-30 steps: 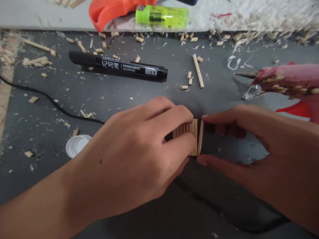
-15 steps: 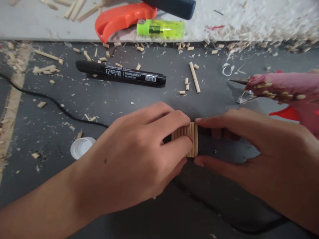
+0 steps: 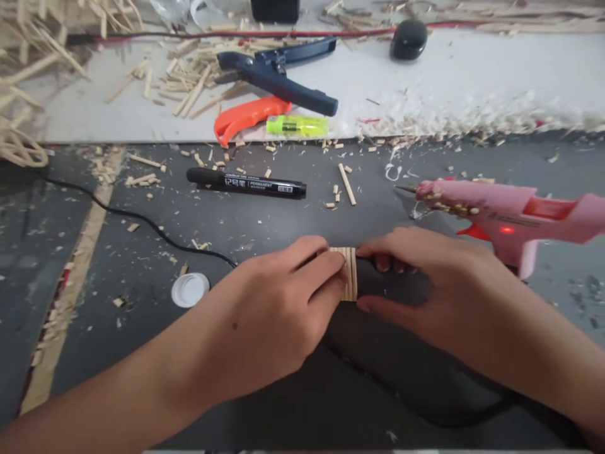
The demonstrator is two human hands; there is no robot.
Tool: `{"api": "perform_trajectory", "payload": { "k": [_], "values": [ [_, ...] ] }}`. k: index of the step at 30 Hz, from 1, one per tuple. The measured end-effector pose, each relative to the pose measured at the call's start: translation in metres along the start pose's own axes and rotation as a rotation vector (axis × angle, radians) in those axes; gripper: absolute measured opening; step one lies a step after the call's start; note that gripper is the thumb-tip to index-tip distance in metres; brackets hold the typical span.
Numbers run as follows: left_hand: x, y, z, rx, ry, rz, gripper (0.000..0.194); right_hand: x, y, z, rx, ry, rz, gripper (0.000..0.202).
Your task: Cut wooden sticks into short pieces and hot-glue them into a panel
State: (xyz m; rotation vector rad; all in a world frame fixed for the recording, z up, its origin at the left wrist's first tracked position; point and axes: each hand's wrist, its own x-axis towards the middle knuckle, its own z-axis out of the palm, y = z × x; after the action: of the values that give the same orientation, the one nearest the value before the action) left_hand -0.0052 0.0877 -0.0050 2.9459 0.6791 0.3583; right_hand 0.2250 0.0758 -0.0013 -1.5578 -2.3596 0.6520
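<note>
A small panel of thin wooden sticks (image 3: 350, 277), laid side by side, is between my hands over the dark grey surface. My left hand (image 3: 278, 302) is closed over its left part, fingers bent and pressed on the sticks, so much of the panel is hidden. At the panel's right edge, my right hand (image 3: 425, 277) pinches the outermost stick, index finger at the far end and thumb at the near end. Beyond my right hand lies a pink glue gun (image 3: 501, 202) on its side, its red light lit and its nozzle pointing left.
A black permanent marker (image 3: 246, 184) lies beyond my hands. At left are a white cap (image 3: 190, 290) and a black cord (image 3: 155, 228). Blue cutters (image 3: 278, 79), an orange-handled tool (image 3: 253, 115) and a yellow-green lighter (image 3: 297, 126) rest on the white board (image 3: 359, 82). Wood scraps are scattered around.
The view has widened and tilted up, showing more of the white board and the whole glue gun. Both hands stay on the stick panel, the left one's fingers now closer together.
</note>
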Motion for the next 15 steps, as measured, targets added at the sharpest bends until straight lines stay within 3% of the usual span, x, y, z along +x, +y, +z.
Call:
{"api": "perform_trajectory", "payload": {
  "k": [5, 15],
  "values": [
    [0.0, 0.008, -0.001, 0.162, -0.009, 0.101, 0.031, 0.002, -0.001, -0.002, 0.037, -0.013, -0.025, 0.025],
    [0.003, 0.017, -0.001, 0.197, -0.007, 0.009, 0.029, 0.003, -0.005, -0.003, 0.065, -0.074, -0.009, 0.02]
  ]
}}
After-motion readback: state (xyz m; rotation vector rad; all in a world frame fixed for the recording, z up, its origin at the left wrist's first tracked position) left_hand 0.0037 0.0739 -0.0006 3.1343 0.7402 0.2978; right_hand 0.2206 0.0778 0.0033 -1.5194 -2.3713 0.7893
